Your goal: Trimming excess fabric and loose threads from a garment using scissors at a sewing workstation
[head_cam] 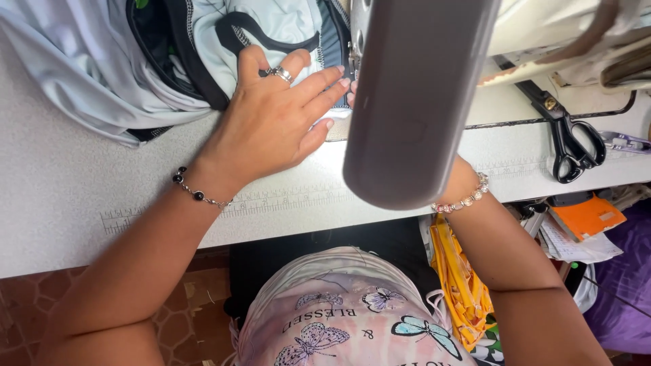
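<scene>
Left hand [278, 118] lies flat, fingers spread, no closed grip, pressing pale garment [271, 27] beside the needle zone. Fingertips sit close: risk of a nick. Right hand hidden behind sewing machine [413, 95]; grip unknowable. Scissors [569, 139] lie far right on the surface [68, 183].

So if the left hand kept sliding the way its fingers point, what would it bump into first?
Probably the grey sewing machine. The left hand lies flat on the pale blue, black-trimmed fabric, fingertips pointing at the machine's needle area, almost touching it.

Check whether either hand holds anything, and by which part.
The left hand lies flat on the pale garment, fingers pressing by the dark trim, not gripping. The right hand is hidden behind the sewing machine.
</scene>
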